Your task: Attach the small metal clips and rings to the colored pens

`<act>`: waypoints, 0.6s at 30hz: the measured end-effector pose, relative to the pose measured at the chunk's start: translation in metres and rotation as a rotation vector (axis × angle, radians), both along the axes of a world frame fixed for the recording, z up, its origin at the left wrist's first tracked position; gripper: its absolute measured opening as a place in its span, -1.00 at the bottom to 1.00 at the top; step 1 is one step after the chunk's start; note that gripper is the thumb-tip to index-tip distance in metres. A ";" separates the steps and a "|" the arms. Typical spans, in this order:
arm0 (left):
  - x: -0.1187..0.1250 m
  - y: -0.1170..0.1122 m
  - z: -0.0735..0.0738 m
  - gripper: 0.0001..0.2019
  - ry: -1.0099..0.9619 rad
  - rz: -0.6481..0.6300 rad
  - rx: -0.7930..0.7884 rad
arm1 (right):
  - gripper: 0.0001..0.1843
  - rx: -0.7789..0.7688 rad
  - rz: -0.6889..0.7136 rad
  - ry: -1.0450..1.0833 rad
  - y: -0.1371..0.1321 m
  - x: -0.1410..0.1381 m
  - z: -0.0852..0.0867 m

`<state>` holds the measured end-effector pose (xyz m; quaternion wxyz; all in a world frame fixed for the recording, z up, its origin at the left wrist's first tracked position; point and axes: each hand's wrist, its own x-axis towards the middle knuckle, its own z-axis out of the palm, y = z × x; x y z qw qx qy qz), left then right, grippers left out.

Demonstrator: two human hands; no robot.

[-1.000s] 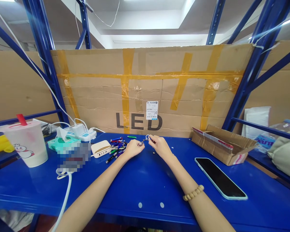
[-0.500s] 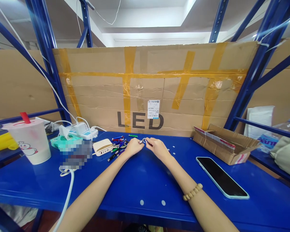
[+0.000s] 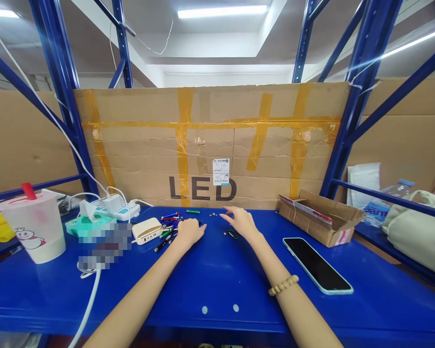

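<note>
My left hand is at the right edge of a pile of slim, pen-like pieces in blue, red, green and black. Its fingers are curled, and a small dark tip shows beside them; what they hold is mostly hidden. My right hand hovers to the right with fingers apart and nothing in them. Just below it lies a small dark clip-like loop on the blue table. Several tiny shiny bits lie left of its fingertips. Behind the pile rests a green stick.
Left of the pile sit a cream-coloured box-like device, a power strip with cables, and a lidded drink cup. On the right are a phone and an open cardboard box. A large cardboard sheet stands behind.
My hands were together over a small shiny curved piece; now they are apart. The left has moved to the pile, the right has opened, and a dark loop shows below it. The view has shifted.
</note>
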<state>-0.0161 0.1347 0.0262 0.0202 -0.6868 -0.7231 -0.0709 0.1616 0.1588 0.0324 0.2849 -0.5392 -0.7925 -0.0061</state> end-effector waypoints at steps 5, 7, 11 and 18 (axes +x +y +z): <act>0.017 -0.021 0.008 -0.67 0.141 0.132 0.041 | -0.71 0.065 0.000 0.123 -0.014 -0.003 0.010; 0.021 -0.039 0.012 -0.66 0.186 0.174 0.108 | -0.73 0.074 0.027 0.238 -0.025 -0.001 0.015; 0.023 -0.108 0.016 -0.73 0.124 -0.027 0.342 | -0.74 0.077 0.154 0.454 -0.067 0.014 0.021; -0.024 -0.266 -0.006 -0.82 -0.070 -0.609 1.053 | -0.74 0.128 0.384 0.603 -0.175 0.070 0.038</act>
